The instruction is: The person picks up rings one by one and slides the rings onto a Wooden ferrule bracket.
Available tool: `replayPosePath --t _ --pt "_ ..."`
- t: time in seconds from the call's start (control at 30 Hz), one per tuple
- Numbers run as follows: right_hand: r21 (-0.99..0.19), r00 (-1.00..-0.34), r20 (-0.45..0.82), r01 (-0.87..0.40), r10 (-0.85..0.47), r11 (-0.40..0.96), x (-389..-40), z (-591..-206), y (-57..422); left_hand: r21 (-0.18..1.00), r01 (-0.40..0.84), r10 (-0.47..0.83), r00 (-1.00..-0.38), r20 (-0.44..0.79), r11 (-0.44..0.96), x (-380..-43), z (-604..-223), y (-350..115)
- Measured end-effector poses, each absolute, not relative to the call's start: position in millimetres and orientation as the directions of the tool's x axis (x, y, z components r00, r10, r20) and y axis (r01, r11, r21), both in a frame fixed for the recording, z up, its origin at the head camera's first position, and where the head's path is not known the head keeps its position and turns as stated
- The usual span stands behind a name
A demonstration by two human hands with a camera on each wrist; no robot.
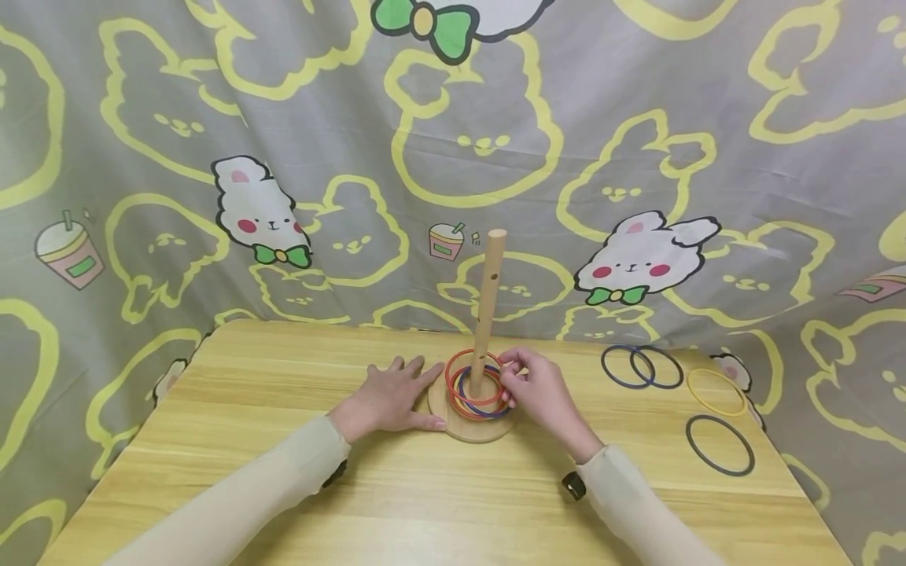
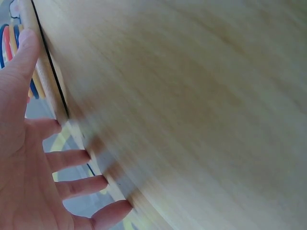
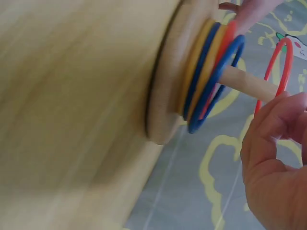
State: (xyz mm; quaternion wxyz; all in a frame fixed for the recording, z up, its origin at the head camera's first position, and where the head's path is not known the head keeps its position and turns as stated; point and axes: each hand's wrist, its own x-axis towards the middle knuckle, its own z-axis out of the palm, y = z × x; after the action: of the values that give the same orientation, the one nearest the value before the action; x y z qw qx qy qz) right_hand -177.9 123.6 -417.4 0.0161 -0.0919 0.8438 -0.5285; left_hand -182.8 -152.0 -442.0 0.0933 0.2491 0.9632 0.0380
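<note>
A wooden peg (image 1: pixel 488 299) stands upright on a round wooden base (image 1: pixel 473 432) at the middle of the table. Stacked low around it are several blue, yellow and red rings (image 3: pixel 209 67), the outermost blue one tilted. My right hand (image 1: pixel 539 391) pinches a red ring (image 3: pixel 289 62) by its edge; the ring circles the peg, apart from the stack. At the base's left side, my left hand (image 1: pixel 388 397) lies with fingers spread, thumb and index finger at its rim. The left wrist view shows the thumb (image 2: pixel 24 55) beside the base.
To the right on the wooden table (image 1: pixel 269 362) lie two overlapping dark blue rings (image 1: pixel 603 368), a yellow ring (image 1: pixel 715 411) and a dark grey ring (image 1: pixel 715 469). A grey patterned curtain (image 1: pixel 340 141) hangs behind the table.
</note>
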Motion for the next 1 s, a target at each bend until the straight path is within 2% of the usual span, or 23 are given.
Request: replayPosePath --t 0.3,0.67,1.0 --pt "-0.873 -0.978 0.027 -0.124 -0.208 0.472 -182.2 -430.5 124.7 0.135 0.456 0.474 -0.865 -0.166 0.879 -178.4 -441.8 -151.0" --pt "-0.840 -0.981 0.004 -0.108 -0.192 0.532 -185.5 -435.8 124.5 0.129 0.461 0.477 -0.865 -0.157 0.878 -180.8 -442.3 -149.4" --pt "-0.794 -0.985 0.086 -0.157 -0.146 0.587 -180.7 -435.3 138.4 0.130 0.459 0.475 -0.865 -0.163 0.879 -181.2 -442.5 -150.3"
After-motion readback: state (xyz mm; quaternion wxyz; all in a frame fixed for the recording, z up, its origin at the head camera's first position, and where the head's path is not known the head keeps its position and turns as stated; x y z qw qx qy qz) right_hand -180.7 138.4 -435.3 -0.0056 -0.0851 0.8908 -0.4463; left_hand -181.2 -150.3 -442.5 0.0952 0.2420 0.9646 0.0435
